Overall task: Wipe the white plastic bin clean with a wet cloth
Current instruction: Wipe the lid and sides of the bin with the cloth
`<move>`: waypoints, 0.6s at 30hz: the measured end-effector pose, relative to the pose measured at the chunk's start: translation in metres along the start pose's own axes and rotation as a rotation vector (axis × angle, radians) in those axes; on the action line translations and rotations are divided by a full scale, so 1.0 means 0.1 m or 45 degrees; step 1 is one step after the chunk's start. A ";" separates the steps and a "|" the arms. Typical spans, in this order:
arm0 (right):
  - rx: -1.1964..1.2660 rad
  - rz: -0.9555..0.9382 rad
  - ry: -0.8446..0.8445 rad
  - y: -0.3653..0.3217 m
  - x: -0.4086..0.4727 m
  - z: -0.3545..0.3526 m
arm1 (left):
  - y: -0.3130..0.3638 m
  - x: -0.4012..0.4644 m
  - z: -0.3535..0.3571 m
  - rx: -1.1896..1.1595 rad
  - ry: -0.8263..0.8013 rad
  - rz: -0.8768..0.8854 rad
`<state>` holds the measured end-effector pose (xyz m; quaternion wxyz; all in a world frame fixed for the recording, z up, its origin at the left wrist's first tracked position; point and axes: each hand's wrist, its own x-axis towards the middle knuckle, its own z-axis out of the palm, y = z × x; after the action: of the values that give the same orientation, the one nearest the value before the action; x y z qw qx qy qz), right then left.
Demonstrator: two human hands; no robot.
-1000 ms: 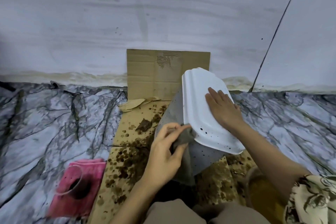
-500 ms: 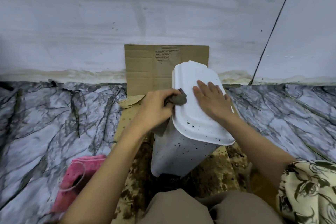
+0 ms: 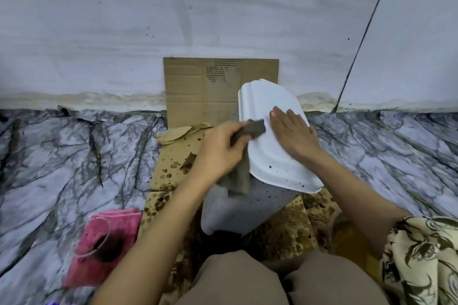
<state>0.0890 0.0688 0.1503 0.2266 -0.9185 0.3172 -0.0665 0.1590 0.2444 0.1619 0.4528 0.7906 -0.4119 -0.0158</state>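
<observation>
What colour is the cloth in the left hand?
Dark grey-brown; the cloth shows best in the head view, on the bin lid.

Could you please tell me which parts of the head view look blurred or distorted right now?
In the head view, the left hand and its grey cloth are motion-smeared; the right hand on the white bin is sharper; wide-angle distortion bows the floor line.

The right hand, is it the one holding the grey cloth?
No, the right hand lies flat and empty on the white bin's lid, while the left hand grips the grey cloth.
</observation>
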 end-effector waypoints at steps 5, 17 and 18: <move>0.018 0.018 0.013 -0.03 0.03 0.00 | -0.20 0.59 0.08 -0.513 -0.042 -0.293; -0.020 -0.016 0.064 -0.03 -0.04 0.03 | 0.01 -0.69 0.06 -0.279 0.093 0.069; -0.023 -0.023 0.055 -0.05 -0.03 0.04 | 0.00 -0.63 0.06 -0.258 0.111 0.030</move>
<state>0.0908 0.0757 0.1493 0.2110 -0.9217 0.3142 -0.0854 0.1153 0.2820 0.1371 0.5481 0.7358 -0.3975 -0.0176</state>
